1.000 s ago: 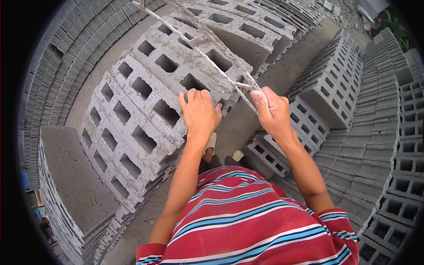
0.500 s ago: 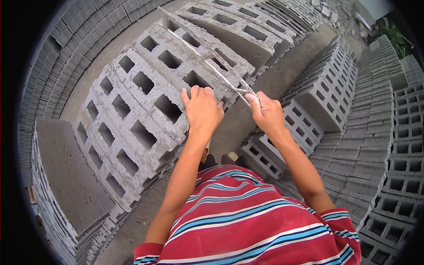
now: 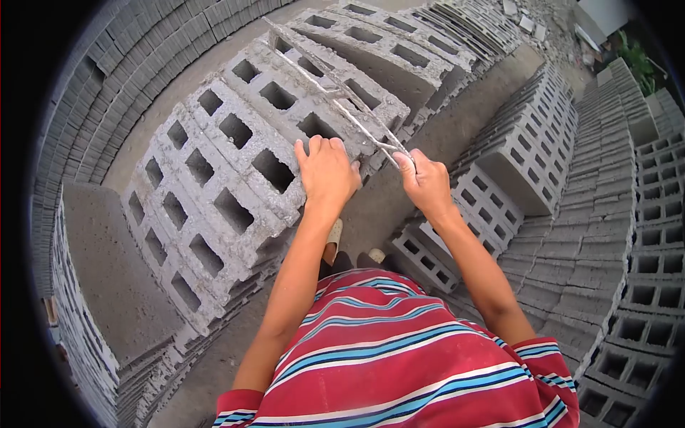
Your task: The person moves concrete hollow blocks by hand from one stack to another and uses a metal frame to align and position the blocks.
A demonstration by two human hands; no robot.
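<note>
My left hand (image 3: 328, 170) grips the near end of a hollow concrete block (image 3: 303, 118), its fingertips hooked at the edge of a square hole and its thumb at the right side. In my right hand (image 3: 426, 184) is the near end of a thin metal rod frame (image 3: 357, 118), the fingers closed round it. The frame is long and narrow with short crossbars, caked with grey cement. It slants away over the top of the blocks, close to the gripped one. Several more hollow blocks (image 3: 221, 171) stand packed side by side to the left, their holes facing up.
Stacked blocks (image 3: 539, 135) stand to the right, and long curved rows of blocks (image 3: 143, 64) line the far left. A flat grey block face (image 3: 114, 271) is at lower left. Shoes (image 3: 335, 232) stand on the narrow dirt path (image 3: 371, 207). Rubble (image 3: 528, 21) lies at the back right.
My right hand has shifted slightly left and down, and the frame's far end has shifted slightly with it. My left hand keeps its hold on the block.
</note>
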